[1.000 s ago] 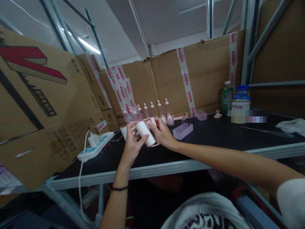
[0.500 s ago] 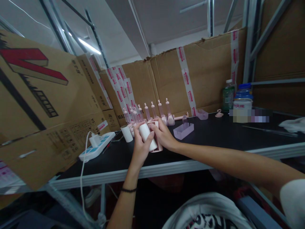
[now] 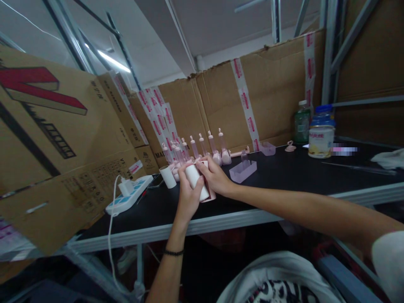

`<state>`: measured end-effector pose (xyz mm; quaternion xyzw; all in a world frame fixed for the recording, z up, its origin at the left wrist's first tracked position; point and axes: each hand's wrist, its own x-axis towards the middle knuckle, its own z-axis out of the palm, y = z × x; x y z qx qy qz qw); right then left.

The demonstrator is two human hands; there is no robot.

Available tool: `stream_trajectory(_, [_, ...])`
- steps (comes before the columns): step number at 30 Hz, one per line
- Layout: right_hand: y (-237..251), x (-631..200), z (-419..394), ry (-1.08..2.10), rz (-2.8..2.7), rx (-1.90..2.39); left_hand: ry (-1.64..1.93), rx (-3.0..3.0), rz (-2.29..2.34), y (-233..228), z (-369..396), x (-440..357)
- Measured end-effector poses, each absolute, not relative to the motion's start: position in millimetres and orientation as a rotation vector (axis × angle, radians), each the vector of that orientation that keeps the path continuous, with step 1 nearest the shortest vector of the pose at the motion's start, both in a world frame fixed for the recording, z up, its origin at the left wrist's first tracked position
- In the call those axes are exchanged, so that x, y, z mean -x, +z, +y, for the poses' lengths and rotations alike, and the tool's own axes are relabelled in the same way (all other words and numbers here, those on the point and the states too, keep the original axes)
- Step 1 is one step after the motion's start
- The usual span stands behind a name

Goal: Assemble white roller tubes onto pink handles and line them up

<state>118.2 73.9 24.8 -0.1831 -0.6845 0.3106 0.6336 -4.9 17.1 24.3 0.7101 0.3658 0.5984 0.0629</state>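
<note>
My left hand [image 3: 188, 194] is wrapped round a white cylinder [image 3: 198, 183], its thumb lying along the near side. Pressed against that cylinder is a pale pink curved part [image 3: 210, 194], which my right hand [image 3: 217, 179] grips from the right. Both parts are tilted above the front of the black table [image 3: 274, 185]; fingers cover their upper ends. A second white cylinder [image 3: 168, 177] stands just left of my hands. Behind them, several pink pieces with clear tubes and looped tops [image 3: 225, 155] stand in a group, partly hidden by my fingers.
Right of my hands sits a lilac tray [image 3: 243, 171], with a smaller one [image 3: 267, 149] behind. A pink ringed piece [image 3: 290, 146], a green bottle [image 3: 302, 126] and a blue-lidded jar [image 3: 321, 141] are farther right. A power strip [image 3: 131, 195] lies left. Cardboard [image 3: 217, 101] walls the back.
The camera view has shifted slightly. Both hands keep nearly the same grip on the white cylinder and the pink part.
</note>
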Motion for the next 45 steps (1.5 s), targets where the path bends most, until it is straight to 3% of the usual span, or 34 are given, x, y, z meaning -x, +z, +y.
stream_trajectory(35, [15.3,-114.4,68.1,0.662,-1.461,0.633,1.482,-2.275,1.122,22.0,13.6,6.9])
stream_trajectory(45, [22.3,-125.0,58.4,0.609,-1.501,0.499,1.581,-2.311,1.06,19.2,14.3,7.0])
